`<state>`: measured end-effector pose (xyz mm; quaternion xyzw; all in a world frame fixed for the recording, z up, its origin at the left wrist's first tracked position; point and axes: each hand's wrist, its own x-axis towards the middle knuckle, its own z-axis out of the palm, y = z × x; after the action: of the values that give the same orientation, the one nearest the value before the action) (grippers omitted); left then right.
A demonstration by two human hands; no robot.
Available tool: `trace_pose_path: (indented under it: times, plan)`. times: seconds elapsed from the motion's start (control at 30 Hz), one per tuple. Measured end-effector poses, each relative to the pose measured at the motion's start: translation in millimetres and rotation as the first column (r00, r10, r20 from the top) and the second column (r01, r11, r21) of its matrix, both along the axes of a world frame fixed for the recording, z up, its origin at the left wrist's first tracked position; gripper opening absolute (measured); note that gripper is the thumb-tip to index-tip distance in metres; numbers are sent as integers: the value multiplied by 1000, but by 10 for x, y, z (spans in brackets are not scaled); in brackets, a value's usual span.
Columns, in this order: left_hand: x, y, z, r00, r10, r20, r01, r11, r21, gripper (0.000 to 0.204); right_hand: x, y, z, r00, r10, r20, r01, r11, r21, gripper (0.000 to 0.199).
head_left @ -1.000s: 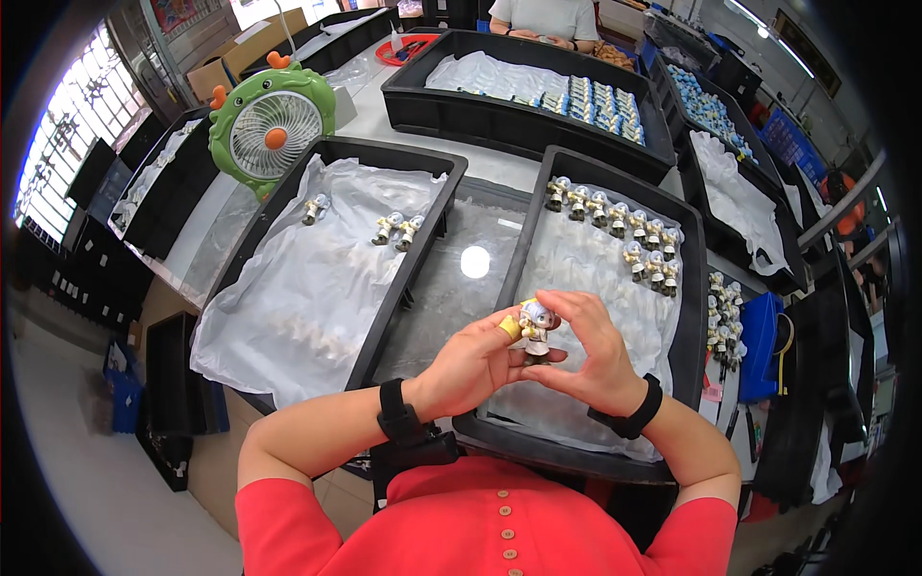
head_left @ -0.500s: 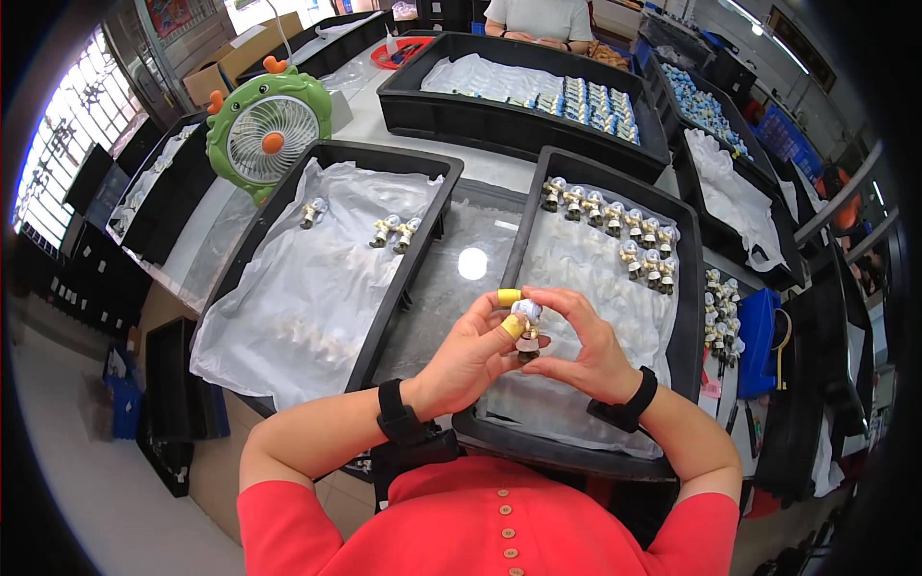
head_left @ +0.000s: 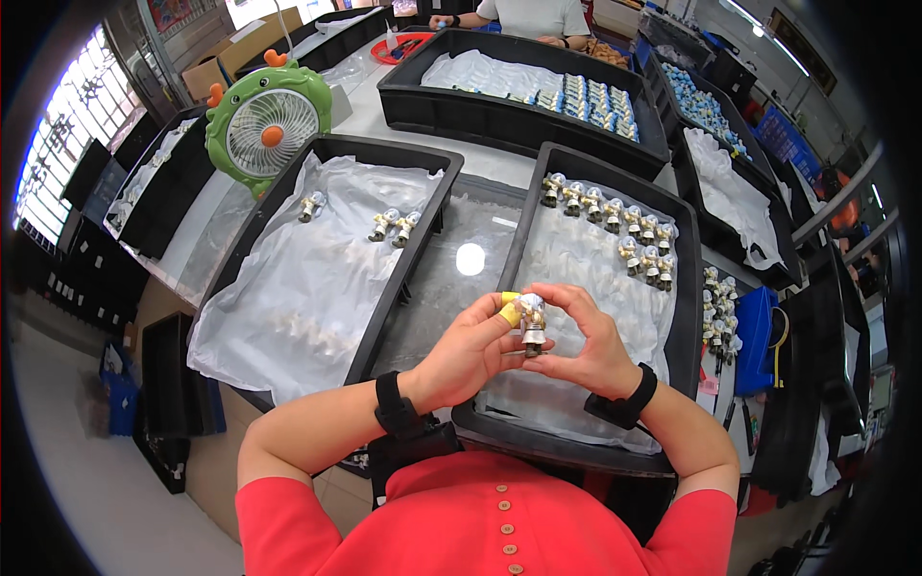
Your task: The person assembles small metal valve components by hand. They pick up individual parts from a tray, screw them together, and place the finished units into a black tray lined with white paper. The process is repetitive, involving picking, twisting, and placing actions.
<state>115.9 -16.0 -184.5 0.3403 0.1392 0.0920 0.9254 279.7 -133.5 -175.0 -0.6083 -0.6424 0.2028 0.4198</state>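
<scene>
Both of my hands hold one small toy figurine [head_left: 532, 326] upright over the near left edge of the right black tray [head_left: 693, 317]. My left hand [head_left: 471, 346], with yellow tape on thumb and finger, pinches its left side. My right hand [head_left: 588, 341] curls round the other side, fingertips at its head and base. The figurine has a white-silver head, gold middle and dark feet. Similar figurines [head_left: 613, 213] stand in rows at the far end of this lined tray. In the left black tray [head_left: 252, 252], also lined with white sheeting, lie three more figurines [head_left: 384, 225].
A green fan [head_left: 269, 130] stands behind the left tray. Beyond is a large black tray [head_left: 519, 125] of blue-and-white pieces, with a person in a white shirt [head_left: 538, 17] behind it. On the right are loose figurines [head_left: 720, 312] and a blue bin [head_left: 757, 341].
The figurine has turned in my fingers and shows more of its front. My left thumb has shifted slightly up. Across the table, the other person's hand has moved out to the left.
</scene>
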Motion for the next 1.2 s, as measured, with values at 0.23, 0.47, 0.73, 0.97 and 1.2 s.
trace_pose_path:
  times: [0.23,0.47,0.73,0.97,1.2]
  plan:
    - [26,11,1,998,-34,56,35,999,-4,42,-39,-6,4,1000,-22,22,21,998,66,93]
    - [11,-21,29,998,-23,56,13,987,163,46,-67,-15,30,984,-55,172,34,991,127,104]
    - [4,20,-13,994,-81,76,79,996,35,47,-64,-2,25,991,-82,106,63,983,174,102]
    - [11,26,29,994,-76,79,73,997,34,43,-39,-4,38,964,-113,242,48,965,259,100]
    - [-5,21,-23,994,-49,102,18,956,293,42,-82,-10,18,891,-138,432,-15,943,333,92]
